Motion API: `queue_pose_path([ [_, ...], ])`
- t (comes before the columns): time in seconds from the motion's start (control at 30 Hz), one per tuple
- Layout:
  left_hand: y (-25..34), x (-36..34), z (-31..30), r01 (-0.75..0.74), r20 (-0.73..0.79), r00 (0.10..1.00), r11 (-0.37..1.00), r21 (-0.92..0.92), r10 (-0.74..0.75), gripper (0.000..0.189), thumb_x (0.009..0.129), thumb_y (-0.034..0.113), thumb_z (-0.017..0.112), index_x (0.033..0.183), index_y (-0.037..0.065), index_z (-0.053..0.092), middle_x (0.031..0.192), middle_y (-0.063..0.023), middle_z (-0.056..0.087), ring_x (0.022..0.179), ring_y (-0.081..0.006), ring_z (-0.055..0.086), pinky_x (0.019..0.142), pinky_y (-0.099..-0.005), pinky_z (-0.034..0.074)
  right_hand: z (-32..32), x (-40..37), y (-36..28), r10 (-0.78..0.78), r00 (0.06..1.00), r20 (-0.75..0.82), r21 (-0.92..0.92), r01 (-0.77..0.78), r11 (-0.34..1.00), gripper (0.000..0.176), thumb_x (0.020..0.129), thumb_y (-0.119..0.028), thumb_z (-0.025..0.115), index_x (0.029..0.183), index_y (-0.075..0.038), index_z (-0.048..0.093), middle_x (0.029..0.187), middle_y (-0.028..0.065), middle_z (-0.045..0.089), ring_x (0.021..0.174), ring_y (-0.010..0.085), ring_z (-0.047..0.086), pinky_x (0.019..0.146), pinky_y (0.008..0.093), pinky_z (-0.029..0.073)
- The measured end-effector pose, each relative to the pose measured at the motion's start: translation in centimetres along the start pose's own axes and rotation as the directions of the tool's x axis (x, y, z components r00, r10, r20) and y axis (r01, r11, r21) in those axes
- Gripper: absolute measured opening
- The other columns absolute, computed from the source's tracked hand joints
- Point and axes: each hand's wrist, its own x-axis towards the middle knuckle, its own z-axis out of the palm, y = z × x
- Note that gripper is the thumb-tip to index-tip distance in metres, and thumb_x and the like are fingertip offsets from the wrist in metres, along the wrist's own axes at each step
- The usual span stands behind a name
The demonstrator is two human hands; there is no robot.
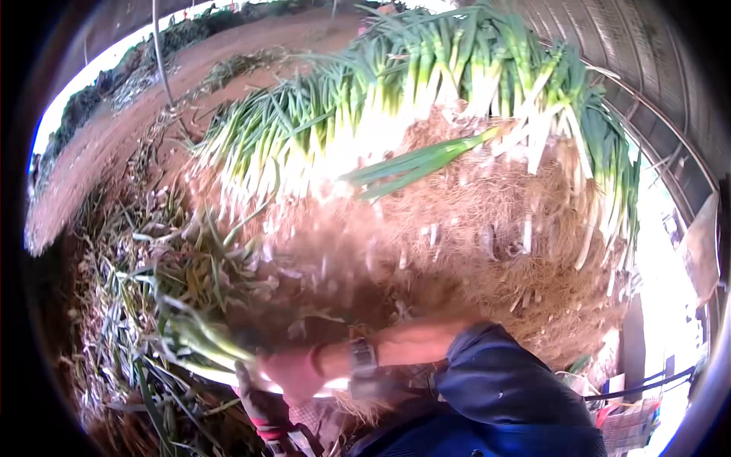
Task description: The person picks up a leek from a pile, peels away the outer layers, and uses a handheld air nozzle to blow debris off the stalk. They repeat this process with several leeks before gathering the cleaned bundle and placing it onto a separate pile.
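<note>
My right hand (293, 373), in a pinkish glove and with a watch on its wrist, reaches across from the right and is closed round the white stems of some green onions (209, 350). Close beside it, my left hand (263, 402), in a glove with a red cuff, is closed on the same stems, its thumb across them. The leaves point to the upper left and are blurred. Stringy roots (365, 407) hang at the lower right, below the watch.
A long row of green onions (457, 68) leans in an arc across the top, with one loose leafy stalk (426, 164) before it. Discarded leaves (122, 320) are heaped at the left. Roots and soil (472, 221) cover the middle. A basket (632, 426) stands at the lower right.
</note>
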Motion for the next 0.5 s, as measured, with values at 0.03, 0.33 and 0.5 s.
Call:
queue_pose_path([
  [0.03, 0.6, -0.5, 0.8, 0.002, 0.059, 0.998, 1.000, -0.018, -0.001, 0.050, 0.112, 0.037, 0.058, 0.143, -0.002, 0.056, 0.128, -0.0137, 0.071, 0.112, -0.0236, 0.068, 0.103, -0.0386, 0.054, -0.8, -0.6, -0.4, -0.042, 0.999, -0.023, -0.005, 0.042, 0.999, 0.079, 0.075, -0.014, 0.077, 0.134, 0.028, 0.047, 0.093, 0.0298, 0.074, 0.087, 0.0375, 0.076, 0.077, 0.0443, 0.060],
  [0.33, 9.1, -1.4, 15.1, -0.475, 0.400, 0.864, 0.760, 0.444, 0.306, 0.058, 0.113, 0.035, 0.052, 0.157, -0.003, 0.047, 0.100, -0.0033, 0.069, 0.078, -0.0106, 0.065, 0.069, -0.0286, 0.058, -20.6, -14.3, -6.2, -0.027, 0.876, -0.482, 0.165, 0.121, 0.979, 0.076, 0.083, 0.007, 0.065, 0.155, 0.002, 0.040, 0.094, 0.0092, 0.063, 0.069, 0.0168, 0.063, 0.050, 0.0246, 0.056],
  [0.5, 8.5, 0.4, 9.1, -0.258, 0.332, 0.935, 0.885, 0.389, 0.126, 0.055, 0.108, 0.023, 0.062, 0.154, -0.005, 0.049, 0.117, -0.0091, 0.070, 0.113, -0.0233, 0.070, 0.092, -0.0370, 0.062, -30.2, -24.0, 0.5, -0.036, 0.339, -0.940, 0.064, 0.281, 0.958, 0.094, 0.077, -0.014, 0.087, 0.160, -0.003, 0.044, 0.125, 0.0180, 0.068, 0.107, 0.0250, 0.072, 0.083, 0.0359, 0.067],
])
